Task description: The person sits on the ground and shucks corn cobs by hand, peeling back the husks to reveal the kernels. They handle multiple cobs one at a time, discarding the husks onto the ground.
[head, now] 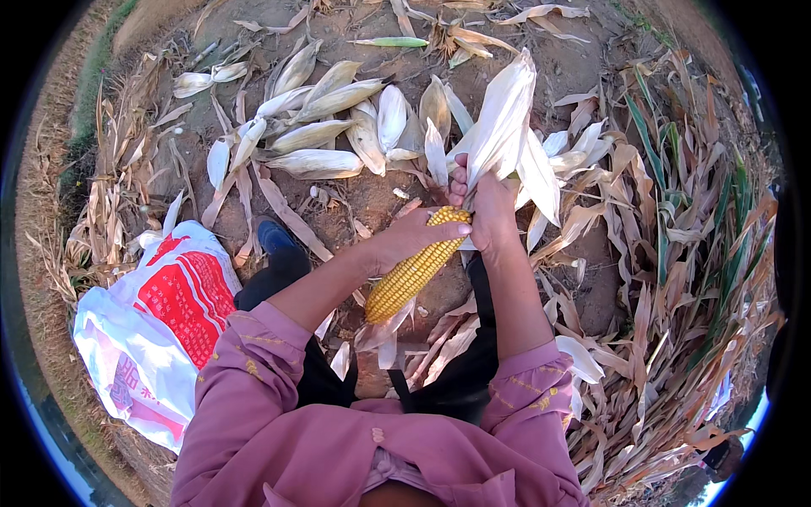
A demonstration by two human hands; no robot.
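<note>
A yellow ear of corn [410, 279] slants between my hands, its kernels bare and its tip towards my body. My left hand [415, 234] wraps the upper part of the ear, the thumb lying across the kernels. At the base of the ear, my right hand [491, 206] grips the pale dry husk [504, 114], which is peeled back and fans out away from me. The husk still appears joined to the ear at its base, though my fingers partly hide that spot.
Several ears in dry husks [317, 136] lie heaped on the soil ahead. A white and red woven sack [184, 298] with printed writing stands at my left. Dry corn stalks and leaves [659, 355] pile up along my right. Loose husks [456, 355] lie between my legs.
</note>
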